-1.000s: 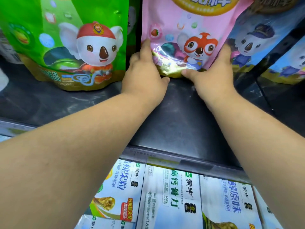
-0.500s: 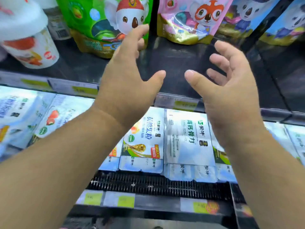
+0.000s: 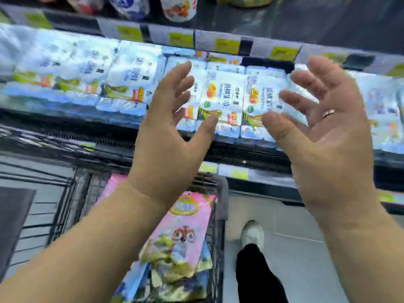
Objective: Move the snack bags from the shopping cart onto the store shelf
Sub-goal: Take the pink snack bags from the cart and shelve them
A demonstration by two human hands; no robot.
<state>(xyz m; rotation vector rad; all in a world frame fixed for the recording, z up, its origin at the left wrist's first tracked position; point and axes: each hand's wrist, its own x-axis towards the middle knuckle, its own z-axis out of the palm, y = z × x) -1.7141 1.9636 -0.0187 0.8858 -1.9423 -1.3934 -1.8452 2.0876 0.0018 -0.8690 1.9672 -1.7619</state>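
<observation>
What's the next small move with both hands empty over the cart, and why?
Probably lower both hands to the pink snack bag on top of the pile in the cart. The left hand and right hand are open and hold nothing, and bags lie in the cart directly below them.

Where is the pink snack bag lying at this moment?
In the head view the pink snack bag lies in the shopping cart, low and centre, below the open left hand and left of the white shoe.

A shop: price-tagged shelves (image 3: 227, 45), wire cart (image 3: 216, 226).
</observation>
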